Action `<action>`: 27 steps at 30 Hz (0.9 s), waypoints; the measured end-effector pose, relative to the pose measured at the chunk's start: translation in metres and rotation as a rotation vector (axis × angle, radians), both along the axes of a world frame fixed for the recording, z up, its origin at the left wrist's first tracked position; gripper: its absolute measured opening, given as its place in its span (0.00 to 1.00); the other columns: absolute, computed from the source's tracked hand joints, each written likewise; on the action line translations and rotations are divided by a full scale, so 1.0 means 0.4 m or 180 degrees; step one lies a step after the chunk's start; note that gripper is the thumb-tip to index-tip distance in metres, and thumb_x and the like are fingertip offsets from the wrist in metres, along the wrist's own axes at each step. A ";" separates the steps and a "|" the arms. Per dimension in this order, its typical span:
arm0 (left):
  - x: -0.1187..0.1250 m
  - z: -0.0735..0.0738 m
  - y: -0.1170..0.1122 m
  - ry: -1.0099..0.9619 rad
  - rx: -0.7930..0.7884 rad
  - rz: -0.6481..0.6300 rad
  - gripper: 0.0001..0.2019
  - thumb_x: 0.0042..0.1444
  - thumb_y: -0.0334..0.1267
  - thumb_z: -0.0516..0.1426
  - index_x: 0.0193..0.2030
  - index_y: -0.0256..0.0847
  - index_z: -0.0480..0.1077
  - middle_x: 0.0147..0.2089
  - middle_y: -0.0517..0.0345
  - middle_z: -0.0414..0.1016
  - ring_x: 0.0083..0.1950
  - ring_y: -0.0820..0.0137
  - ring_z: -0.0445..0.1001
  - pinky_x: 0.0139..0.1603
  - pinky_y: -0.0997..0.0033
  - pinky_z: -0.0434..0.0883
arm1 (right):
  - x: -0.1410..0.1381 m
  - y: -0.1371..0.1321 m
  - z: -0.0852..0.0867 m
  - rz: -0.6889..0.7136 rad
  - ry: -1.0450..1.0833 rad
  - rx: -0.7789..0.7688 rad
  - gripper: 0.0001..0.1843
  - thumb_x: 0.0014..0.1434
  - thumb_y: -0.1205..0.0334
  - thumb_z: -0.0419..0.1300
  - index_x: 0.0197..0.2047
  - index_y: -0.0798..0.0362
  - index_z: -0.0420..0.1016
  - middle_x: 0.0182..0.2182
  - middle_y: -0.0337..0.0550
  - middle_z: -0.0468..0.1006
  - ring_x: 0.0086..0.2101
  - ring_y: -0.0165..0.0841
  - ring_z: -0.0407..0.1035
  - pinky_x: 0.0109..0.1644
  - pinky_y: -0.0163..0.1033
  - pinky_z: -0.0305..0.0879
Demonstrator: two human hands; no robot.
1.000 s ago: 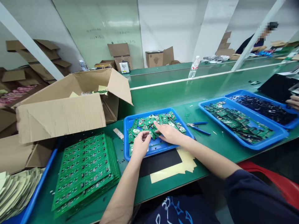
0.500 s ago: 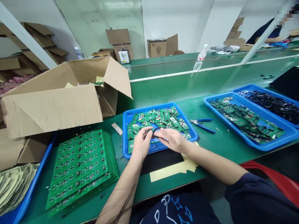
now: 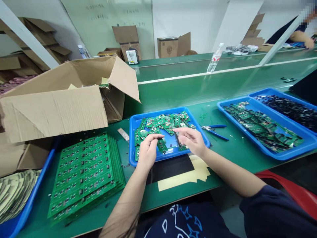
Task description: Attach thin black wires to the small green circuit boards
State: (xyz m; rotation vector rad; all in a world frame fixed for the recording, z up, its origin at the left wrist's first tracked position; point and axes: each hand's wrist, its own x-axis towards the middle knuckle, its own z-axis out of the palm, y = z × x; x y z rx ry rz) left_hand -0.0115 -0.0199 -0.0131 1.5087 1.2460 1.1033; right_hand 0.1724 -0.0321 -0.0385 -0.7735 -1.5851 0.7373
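Handling green rectangular circuit boards (image 3: 158,123), heaped toward the far edge of the shallow blue plastic tray (image 3: 170,155), seems the step. The left hand (image 3: 149,150) bunches narrowly, the right hand (image 3: 192,139) curves loosely; whether either holds one I cannot tell. Next calls for light pinching.

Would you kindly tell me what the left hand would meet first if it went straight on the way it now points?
Most likely the loose green circuit boards heaped in the blue tray, just beyond the left hand, though its height above them is unclear.
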 end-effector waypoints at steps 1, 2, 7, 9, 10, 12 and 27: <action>0.002 0.001 -0.003 0.0029 0.0026 -0.0073 0.11 0.51 0.36 0.51 0.32 0.40 0.75 0.35 0.56 0.76 0.39 0.66 0.72 0.43 0.69 0.67 | 0.002 0.001 -0.002 0.0218 0.0194 -0.0335 0.15 0.61 0.58 0.53 0.47 0.53 0.72 0.18 0.33 0.65 0.18 0.25 0.60 0.24 0.34 0.63; 0.005 0.001 -0.006 0.0070 0.0054 -0.0167 0.10 0.52 0.37 0.52 0.33 0.40 0.75 0.36 0.56 0.76 0.39 0.66 0.72 0.43 0.68 0.67 | 0.001 0.002 -0.004 0.0406 0.0365 -0.0613 0.15 0.60 0.56 0.53 0.47 0.53 0.72 0.16 0.31 0.63 0.16 0.24 0.57 0.21 0.32 0.61; 0.015 -0.003 -0.019 0.0178 0.0149 -0.0418 0.08 0.50 0.40 0.57 0.34 0.39 0.73 0.36 0.54 0.76 0.39 0.66 0.72 0.45 0.68 0.66 | -0.016 0.001 -0.013 0.0892 0.0518 -0.1145 0.19 0.57 0.51 0.57 0.45 0.56 0.74 0.13 0.28 0.59 0.14 0.22 0.53 0.19 0.31 0.60; 0.016 -0.004 -0.020 0.0126 0.0106 -0.0412 0.07 0.49 0.39 0.57 0.31 0.39 0.72 0.34 0.56 0.75 0.37 0.67 0.72 0.44 0.69 0.67 | -0.020 -0.003 -0.009 0.0924 0.0375 -0.1126 0.19 0.57 0.51 0.56 0.45 0.56 0.75 0.14 0.30 0.61 0.15 0.22 0.55 0.19 0.30 0.59; 0.016 -0.003 -0.020 0.0104 0.0078 -0.0427 0.06 0.50 0.39 0.57 0.30 0.39 0.71 0.33 0.56 0.75 0.36 0.68 0.72 0.43 0.69 0.67 | -0.020 -0.005 -0.005 0.0850 0.0256 -0.1093 0.19 0.58 0.51 0.56 0.44 0.56 0.75 0.15 0.31 0.63 0.15 0.22 0.55 0.19 0.30 0.59; 0.015 0.000 -0.020 0.0090 0.0071 -0.0464 0.06 0.50 0.39 0.57 0.28 0.39 0.70 0.31 0.58 0.74 0.35 0.69 0.71 0.42 0.70 0.67 | -0.016 -0.005 0.002 0.0527 -0.0089 -0.0962 0.17 0.59 0.52 0.54 0.42 0.55 0.76 0.19 0.35 0.68 0.17 0.23 0.58 0.19 0.30 0.59; 0.009 0.000 -0.017 0.0287 0.0110 -0.0518 0.07 0.52 0.39 0.55 0.30 0.38 0.72 0.32 0.56 0.74 0.35 0.69 0.71 0.41 0.69 0.67 | -0.012 -0.003 0.020 0.0159 -0.0934 -0.0444 0.05 0.56 0.64 0.56 0.28 0.53 0.68 0.25 0.40 0.72 0.28 0.30 0.67 0.34 0.37 0.65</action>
